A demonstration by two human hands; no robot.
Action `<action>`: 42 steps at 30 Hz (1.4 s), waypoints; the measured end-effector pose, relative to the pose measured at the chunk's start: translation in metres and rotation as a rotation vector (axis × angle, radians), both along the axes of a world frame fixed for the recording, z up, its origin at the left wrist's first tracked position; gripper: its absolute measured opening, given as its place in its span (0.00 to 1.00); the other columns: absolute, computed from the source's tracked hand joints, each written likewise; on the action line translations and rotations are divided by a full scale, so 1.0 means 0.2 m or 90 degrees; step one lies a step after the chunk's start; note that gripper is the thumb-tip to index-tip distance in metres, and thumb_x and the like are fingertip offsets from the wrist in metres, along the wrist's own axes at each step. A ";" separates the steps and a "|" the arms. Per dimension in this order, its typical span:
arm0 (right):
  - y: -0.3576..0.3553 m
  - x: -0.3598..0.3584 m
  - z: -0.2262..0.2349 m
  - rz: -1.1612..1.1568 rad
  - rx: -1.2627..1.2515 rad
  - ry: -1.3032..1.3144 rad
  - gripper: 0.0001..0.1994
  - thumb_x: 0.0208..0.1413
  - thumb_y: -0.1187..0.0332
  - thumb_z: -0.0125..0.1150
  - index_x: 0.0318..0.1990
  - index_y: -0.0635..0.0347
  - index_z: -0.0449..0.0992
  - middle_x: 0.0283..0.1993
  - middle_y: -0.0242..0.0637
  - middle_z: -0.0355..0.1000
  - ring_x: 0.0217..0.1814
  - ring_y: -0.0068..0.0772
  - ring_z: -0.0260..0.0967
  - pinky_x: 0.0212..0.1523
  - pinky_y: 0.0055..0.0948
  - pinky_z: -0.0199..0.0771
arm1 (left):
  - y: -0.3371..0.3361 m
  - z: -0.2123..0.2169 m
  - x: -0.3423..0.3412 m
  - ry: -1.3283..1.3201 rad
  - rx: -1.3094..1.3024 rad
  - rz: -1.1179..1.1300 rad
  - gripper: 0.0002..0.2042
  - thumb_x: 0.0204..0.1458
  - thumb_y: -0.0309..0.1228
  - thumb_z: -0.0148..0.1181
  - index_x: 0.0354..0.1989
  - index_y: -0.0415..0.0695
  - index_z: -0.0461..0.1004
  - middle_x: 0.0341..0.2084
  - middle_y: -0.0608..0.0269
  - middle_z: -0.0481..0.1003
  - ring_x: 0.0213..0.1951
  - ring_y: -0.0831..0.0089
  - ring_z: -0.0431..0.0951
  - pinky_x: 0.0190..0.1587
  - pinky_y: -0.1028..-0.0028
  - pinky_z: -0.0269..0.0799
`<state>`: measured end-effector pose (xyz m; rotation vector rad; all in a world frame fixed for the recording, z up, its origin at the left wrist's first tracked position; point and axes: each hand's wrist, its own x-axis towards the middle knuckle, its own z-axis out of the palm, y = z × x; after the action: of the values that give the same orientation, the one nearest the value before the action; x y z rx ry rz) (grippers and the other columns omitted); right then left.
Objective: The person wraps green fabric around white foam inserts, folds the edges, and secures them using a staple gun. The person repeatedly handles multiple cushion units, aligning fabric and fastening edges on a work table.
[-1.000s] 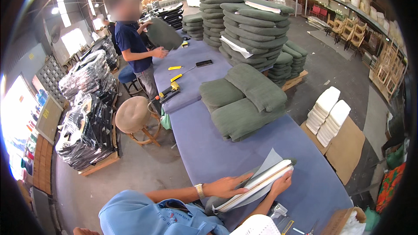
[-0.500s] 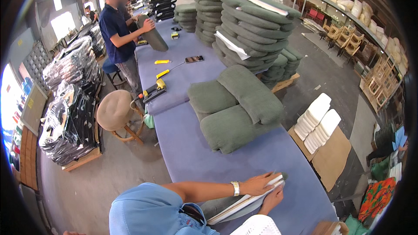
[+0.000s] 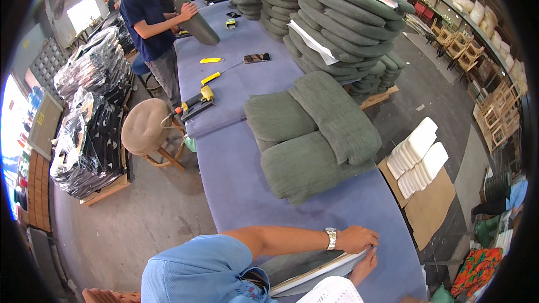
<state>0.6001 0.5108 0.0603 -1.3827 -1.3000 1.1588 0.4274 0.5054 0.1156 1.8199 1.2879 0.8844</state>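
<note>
A flat, long panel (image 3: 323,272) with a pale board edge and dark green fabric along its side lies at the table's near edge, partly hidden by my sleeves. At its far right end, my left hand (image 3: 358,239), with a metal watch on the wrist, has its fingers closed on the fabric's edge. Just below it my right hand (image 3: 364,268) grips the same corner from the other side, its fingers partly hidden. Beyond my hands, green upholstered pads (image 3: 306,165) lie in an overlapping pile on the blue-covered table (image 3: 236,202).
Tall stacks of green cushions (image 3: 342,28) stand at the back right of the table. A yellow-and-black staple gun (image 3: 199,101), a yellow-handled tool (image 3: 210,78) and a phone (image 3: 256,58) lie further left. Across the table, a person (image 3: 151,28) holds a green pad. White pads (image 3: 418,157) sit right.
Both hands have shifted slightly right at the panel's end, and the left hand's fingers have drawn together into a tighter grip. My view has tilted a little; the table items appear higher.
</note>
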 end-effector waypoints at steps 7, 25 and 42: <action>0.05 0.06 0.06 0.070 0.033 -0.023 0.20 0.74 0.62 0.50 0.28 0.66 0.69 0.25 0.26 0.64 0.31 0.19 0.56 0.32 0.28 0.60 | 0.00 -0.11 0.00 -0.050 0.104 0.021 0.18 0.56 0.26 0.55 0.56 0.41 0.78 0.67 0.51 0.71 0.51 0.55 0.82 0.47 0.59 0.78; -0.07 0.01 0.14 0.002 0.138 -0.107 0.15 0.62 0.79 0.54 0.56 0.68 0.70 0.50 0.43 0.73 0.53 0.37 0.72 0.56 0.34 0.71 | 0.02 -0.04 0.07 0.094 0.226 0.091 0.05 0.59 0.31 0.59 0.38 0.44 0.78 0.43 0.62 0.80 0.37 0.57 0.83 0.33 0.58 0.76; 0.01 0.07 0.09 0.029 0.095 -0.064 0.11 0.68 0.68 0.58 0.35 0.67 0.71 0.32 0.33 0.66 0.37 0.26 0.60 0.40 0.29 0.65 | 0.04 0.06 0.03 0.116 0.062 0.020 0.07 0.56 0.31 0.62 0.39 0.43 0.78 0.42 0.64 0.80 0.41 0.57 0.83 0.39 0.58 0.77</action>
<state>0.6148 0.5121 0.0773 -1.3214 -1.4654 1.0108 0.4330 0.5140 0.1286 1.9988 1.4110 0.8271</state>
